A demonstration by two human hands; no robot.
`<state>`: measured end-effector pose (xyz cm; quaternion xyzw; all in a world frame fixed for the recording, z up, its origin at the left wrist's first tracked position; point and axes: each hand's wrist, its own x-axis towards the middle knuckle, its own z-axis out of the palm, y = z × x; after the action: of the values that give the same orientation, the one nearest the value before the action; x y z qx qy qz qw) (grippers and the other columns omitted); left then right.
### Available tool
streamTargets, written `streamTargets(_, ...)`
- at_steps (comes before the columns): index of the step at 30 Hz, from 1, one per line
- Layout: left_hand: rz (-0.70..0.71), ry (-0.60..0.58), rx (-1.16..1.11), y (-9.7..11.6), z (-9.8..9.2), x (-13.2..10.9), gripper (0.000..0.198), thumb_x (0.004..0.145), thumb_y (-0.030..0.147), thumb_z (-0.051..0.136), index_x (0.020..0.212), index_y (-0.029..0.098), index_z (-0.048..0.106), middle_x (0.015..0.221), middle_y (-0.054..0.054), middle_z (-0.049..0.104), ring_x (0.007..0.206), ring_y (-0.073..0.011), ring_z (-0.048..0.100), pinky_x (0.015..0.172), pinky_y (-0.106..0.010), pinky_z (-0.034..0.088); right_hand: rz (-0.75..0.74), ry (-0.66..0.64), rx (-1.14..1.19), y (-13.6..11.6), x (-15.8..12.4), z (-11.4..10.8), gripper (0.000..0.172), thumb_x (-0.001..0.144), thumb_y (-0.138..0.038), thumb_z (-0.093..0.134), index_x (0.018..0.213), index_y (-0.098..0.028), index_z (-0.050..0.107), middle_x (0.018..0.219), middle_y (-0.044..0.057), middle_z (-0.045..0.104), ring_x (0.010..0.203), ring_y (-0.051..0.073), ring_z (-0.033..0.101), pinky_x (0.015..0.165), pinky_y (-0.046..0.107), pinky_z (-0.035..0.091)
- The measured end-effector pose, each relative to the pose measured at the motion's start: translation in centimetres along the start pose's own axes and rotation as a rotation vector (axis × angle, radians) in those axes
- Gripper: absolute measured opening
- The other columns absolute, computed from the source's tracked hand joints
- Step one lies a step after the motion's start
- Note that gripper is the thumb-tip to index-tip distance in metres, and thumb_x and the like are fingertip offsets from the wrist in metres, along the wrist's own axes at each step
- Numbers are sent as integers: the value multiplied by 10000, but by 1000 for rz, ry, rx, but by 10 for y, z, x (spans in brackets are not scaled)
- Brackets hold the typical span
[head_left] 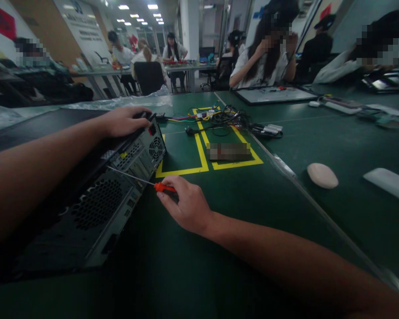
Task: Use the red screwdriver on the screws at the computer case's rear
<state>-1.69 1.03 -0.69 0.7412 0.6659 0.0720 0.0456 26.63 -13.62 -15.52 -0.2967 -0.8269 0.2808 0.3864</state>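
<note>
A black computer case (53, 119) lies on the green table at the left, its metal rear panel (119, 186) with vents and ports facing right. My left hand (128, 120) is on the far end of the case top, fingers bent over the rear edge and holding it. In my right hand (188, 204) is a screwdriver (164, 187) with an orange handle, gripped between thumb and fingers. Its long thin shaft points left, and the tip meets the upper edge of the rear panel. Whether a screw sits under the tip is too small to tell.
Yellow tape (186, 171) marks rectangles beyond my right hand. Cables (231, 116) lie bunched behind a partly blurred dark block (229, 152). To the right are a pale rounded object (322, 175) and a white bar (390, 184). Clear plastic (126, 101) lies behind the case. People sit across the table.
</note>
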Motion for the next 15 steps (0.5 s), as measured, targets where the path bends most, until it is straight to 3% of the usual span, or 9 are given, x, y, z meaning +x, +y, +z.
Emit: streamTargets(15,13,-13,4,-1,-1,1,1002,970,736,485,1798,182,602,1776,-158,654,1550,-465,641,1363,-590,435,29,-10,34,-4,0,-2,288,1172,-468,664,1351,-247,712,1298,114,867,1100,251,841,960,409,662)
